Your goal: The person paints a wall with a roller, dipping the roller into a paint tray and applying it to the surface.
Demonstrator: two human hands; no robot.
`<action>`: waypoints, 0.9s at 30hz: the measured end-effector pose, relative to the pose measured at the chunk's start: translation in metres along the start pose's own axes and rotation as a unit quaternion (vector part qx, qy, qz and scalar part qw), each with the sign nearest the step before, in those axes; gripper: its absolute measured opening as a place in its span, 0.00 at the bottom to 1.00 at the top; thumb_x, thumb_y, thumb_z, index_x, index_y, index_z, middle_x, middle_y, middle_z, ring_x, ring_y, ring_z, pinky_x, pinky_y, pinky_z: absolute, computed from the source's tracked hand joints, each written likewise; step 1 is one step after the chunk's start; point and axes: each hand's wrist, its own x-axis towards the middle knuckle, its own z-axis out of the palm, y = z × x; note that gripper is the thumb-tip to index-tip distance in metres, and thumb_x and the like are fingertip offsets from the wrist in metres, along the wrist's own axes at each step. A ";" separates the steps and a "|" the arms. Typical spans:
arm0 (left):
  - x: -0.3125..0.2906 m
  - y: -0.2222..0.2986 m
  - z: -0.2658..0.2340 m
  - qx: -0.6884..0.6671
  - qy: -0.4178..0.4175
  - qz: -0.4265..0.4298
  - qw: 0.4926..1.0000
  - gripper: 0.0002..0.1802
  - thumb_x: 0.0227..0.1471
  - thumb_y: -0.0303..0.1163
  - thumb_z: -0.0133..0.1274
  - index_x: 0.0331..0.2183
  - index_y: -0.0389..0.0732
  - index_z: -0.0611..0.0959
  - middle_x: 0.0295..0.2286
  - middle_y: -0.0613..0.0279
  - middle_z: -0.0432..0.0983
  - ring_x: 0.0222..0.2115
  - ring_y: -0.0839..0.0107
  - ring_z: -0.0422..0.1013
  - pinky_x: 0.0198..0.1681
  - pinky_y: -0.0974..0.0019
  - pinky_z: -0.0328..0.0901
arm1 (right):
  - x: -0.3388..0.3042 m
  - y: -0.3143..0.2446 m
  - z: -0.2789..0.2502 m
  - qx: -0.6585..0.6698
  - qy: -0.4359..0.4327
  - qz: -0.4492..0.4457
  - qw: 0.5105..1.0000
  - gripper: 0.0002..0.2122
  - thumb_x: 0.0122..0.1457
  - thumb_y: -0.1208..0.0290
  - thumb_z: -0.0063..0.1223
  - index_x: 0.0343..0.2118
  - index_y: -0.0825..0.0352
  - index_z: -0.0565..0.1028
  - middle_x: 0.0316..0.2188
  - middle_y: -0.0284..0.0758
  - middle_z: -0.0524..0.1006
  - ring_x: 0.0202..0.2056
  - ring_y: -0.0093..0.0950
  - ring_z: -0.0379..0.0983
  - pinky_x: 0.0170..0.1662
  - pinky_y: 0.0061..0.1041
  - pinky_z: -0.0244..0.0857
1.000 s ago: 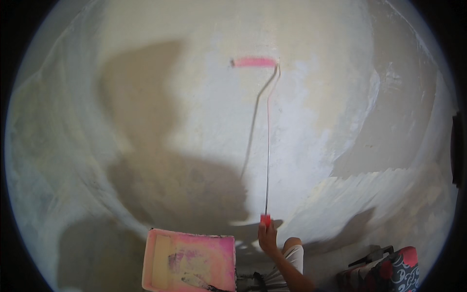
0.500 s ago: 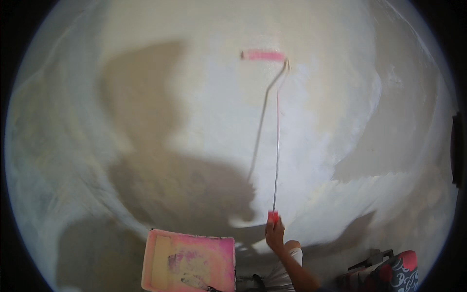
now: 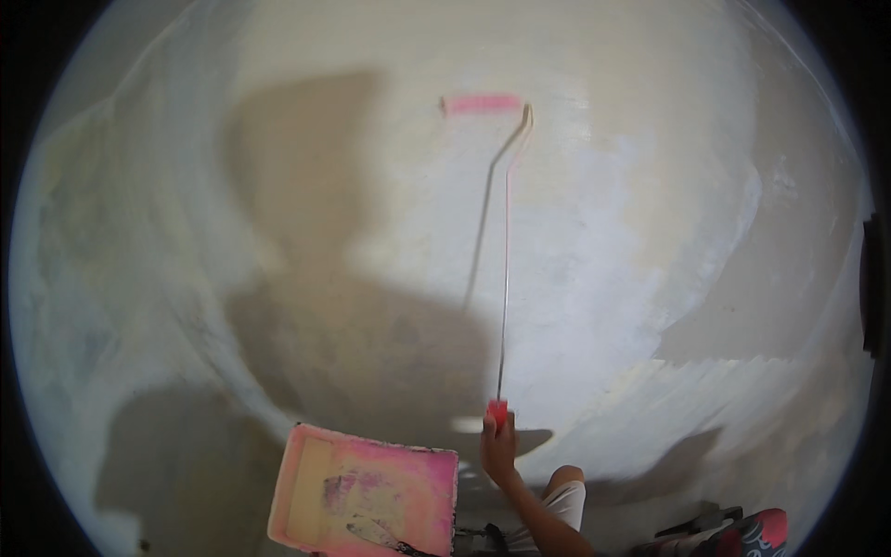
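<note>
My right hand (image 3: pixel 498 449) is closed round the red handle of a long-framed paint roller (image 3: pixel 507 278). Its pink-stained sleeve (image 3: pixel 482 104) lies across the upper part of a pale wall (image 3: pixel 575 306), against it as far as I can tell, with the thin metal frame running down to my grip. Below and left of that hand sits a pink paint tray (image 3: pixel 287 483), with cream paint along its left side and magenta stains on the right. A flat tool with a dark handle (image 3: pixel 380 536) lies in the tray. My left hand is out of view.
My bent knee in a pale garment (image 3: pixel 568 501) shows beside my right forearm. At the lower right are a dark thing with red and white patterning (image 3: pixel 756 531) and a black bar-like part (image 3: pixel 701 522). Shadows of a head and shoulders fall on the wall.
The roller and my right hand have shifted slightly left in the picture. The wall patches and tray appear a little further right, so the view has turned somewhat.
</note>
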 end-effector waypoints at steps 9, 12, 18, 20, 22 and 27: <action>-0.017 -0.002 0.042 -0.007 0.002 0.004 1.000 0.18 0.37 0.34 0.50 0.35 0.39 0.75 0.32 0.59 0.73 0.35 0.61 0.68 0.44 0.52 0.64 | 0.008 -0.003 0.011 -0.026 -0.037 0.036 0.998 0.19 0.59 0.53 0.41 0.34 0.70 0.64 0.18 0.41 0.70 0.21 0.37 0.70 0.25 0.36 0.61; -0.015 -0.002 0.034 -0.029 -0.006 -0.014 0.999 0.17 0.36 0.33 0.50 0.34 0.39 0.75 0.32 0.58 0.73 0.34 0.61 0.69 0.43 0.52 0.65 | -0.007 0.006 0.007 -0.015 -0.018 0.016 1.000 0.19 0.59 0.54 0.41 0.35 0.70 0.64 0.18 0.41 0.70 0.21 0.38 0.70 0.26 0.36 0.61; -0.006 0.004 0.006 0.038 -0.006 0.051 0.998 0.15 0.36 0.29 0.50 0.33 0.39 0.76 0.32 0.59 0.73 0.33 0.62 0.69 0.40 0.54 0.67 | 0.076 -0.051 0.025 0.034 -0.082 0.029 0.996 0.19 0.60 0.55 0.40 0.36 0.70 0.64 0.19 0.41 0.70 0.22 0.37 0.68 0.26 0.34 0.61; -0.007 0.003 0.007 0.034 -0.014 0.067 0.997 0.15 0.36 0.27 0.50 0.33 0.39 0.76 0.31 0.59 0.73 0.32 0.62 0.69 0.40 0.55 0.67 | 0.085 -0.054 0.026 0.027 -0.143 0.095 0.985 0.20 0.59 0.56 0.39 0.41 0.72 0.64 0.29 0.50 0.73 0.32 0.50 0.70 0.34 0.41 0.61; -0.010 0.002 0.009 0.009 -0.009 0.055 0.998 0.15 0.36 0.28 0.50 0.32 0.39 0.76 0.31 0.59 0.73 0.32 0.62 0.69 0.40 0.55 0.68 | 0.070 -0.027 0.025 0.023 -0.147 0.086 0.985 0.20 0.59 0.56 0.39 0.42 0.72 0.63 0.30 0.50 0.73 0.33 0.51 0.70 0.35 0.41 0.62; 0.002 0.007 -0.022 -0.036 -0.078 0.009 0.996 0.20 0.36 0.29 0.49 0.38 0.38 0.75 0.34 0.57 0.73 0.35 0.59 0.69 0.42 0.52 0.67 | -0.025 0.081 0.028 -0.006 -0.106 0.029 0.994 0.18 0.59 0.55 0.39 0.36 0.70 0.64 0.16 0.34 0.68 0.18 0.25 0.67 0.22 0.25 0.60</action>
